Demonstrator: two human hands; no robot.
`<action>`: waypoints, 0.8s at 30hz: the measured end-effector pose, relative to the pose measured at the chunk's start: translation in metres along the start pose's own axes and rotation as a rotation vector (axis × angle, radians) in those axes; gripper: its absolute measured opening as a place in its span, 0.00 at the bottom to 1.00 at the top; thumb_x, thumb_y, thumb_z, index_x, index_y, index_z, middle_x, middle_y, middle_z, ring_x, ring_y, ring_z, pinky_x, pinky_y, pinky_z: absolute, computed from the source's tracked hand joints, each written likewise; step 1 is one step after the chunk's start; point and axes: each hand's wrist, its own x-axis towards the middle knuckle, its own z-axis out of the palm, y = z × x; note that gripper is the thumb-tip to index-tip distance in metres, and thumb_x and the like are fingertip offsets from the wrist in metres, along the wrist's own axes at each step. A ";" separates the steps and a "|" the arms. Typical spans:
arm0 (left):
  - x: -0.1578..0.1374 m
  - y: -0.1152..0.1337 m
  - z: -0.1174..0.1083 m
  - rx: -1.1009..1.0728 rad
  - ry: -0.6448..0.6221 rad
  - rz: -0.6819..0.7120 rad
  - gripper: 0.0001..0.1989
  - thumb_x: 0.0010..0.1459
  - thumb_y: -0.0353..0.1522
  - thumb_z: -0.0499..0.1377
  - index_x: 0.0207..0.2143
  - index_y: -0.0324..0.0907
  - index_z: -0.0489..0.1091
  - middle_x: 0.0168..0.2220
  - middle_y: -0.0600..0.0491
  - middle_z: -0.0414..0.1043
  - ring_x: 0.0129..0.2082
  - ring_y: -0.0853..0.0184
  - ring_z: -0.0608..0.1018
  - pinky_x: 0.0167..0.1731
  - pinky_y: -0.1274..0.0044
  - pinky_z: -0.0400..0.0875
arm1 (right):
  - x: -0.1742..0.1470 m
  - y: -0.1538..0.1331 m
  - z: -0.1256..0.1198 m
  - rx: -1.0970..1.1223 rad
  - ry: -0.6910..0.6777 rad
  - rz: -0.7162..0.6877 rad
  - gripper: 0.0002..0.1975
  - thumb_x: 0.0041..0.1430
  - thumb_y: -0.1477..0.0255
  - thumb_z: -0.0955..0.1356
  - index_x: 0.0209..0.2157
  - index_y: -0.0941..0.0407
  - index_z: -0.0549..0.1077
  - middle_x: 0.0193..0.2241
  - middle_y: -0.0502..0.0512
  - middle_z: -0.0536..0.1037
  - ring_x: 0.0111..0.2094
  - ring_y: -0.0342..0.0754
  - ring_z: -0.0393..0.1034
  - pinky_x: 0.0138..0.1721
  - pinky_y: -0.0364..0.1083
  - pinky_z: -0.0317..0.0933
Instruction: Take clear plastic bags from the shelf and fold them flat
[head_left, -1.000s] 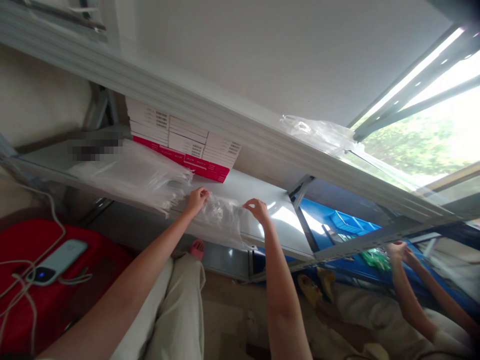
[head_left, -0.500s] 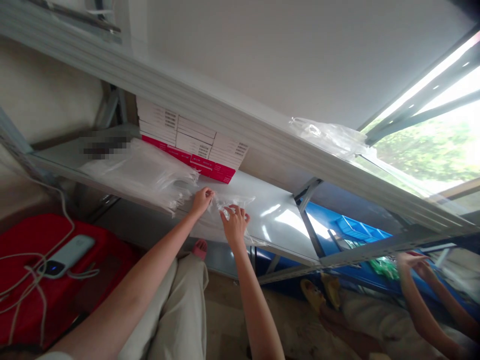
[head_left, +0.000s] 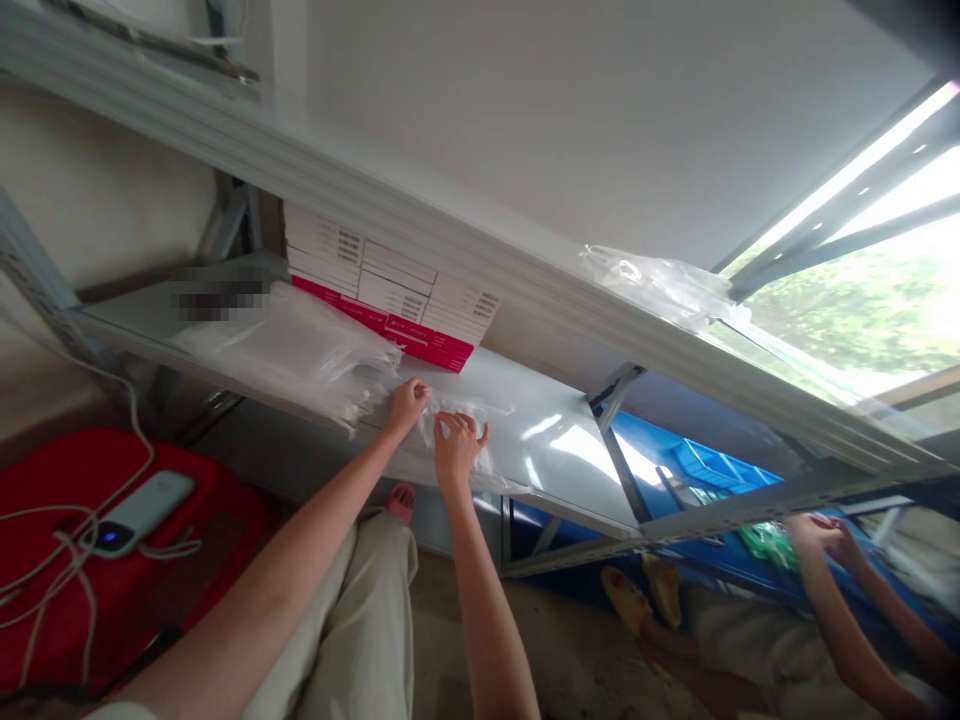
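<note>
A thin clear plastic bag (head_left: 486,470) lies over the front part of the metal shelf (head_left: 555,400). My left hand (head_left: 409,402) pinches its upper left part. On that same bag rests my right hand (head_left: 457,446), its fingers bent and spread a little over the crumpled plastic; whether the fingertips grip it is hard to see. Left of my hands, a stack of flat clear plastic bags (head_left: 300,345) reaches over the shelf edge. Behind the hands, white and red boxes (head_left: 390,300) stand stacked.
Overhead, a shelf beam (head_left: 420,220) crosses the view, with crumpled plastic (head_left: 660,285) on it. A red stool (head_left: 225,540) at lower left carries a power bank (head_left: 142,515) and cables. At right, another person's hands (head_left: 817,535) work near blue bins (head_left: 720,460).
My right hand has moved slightly left, closer to my left hand, and its fingers have drawn in. My left hand keeps its pinch. The view has shifted a little.
</note>
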 end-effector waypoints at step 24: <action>0.002 -0.008 0.001 0.095 -0.140 0.185 0.09 0.47 0.25 0.61 0.34 0.40 0.73 0.37 0.49 0.75 0.39 0.63 0.75 0.45 0.73 0.66 | 0.007 0.040 -0.025 -0.013 0.090 -0.012 0.16 0.62 0.73 0.59 0.48 0.52 0.70 0.51 0.57 0.69 0.53 0.51 0.59 0.53 0.53 0.50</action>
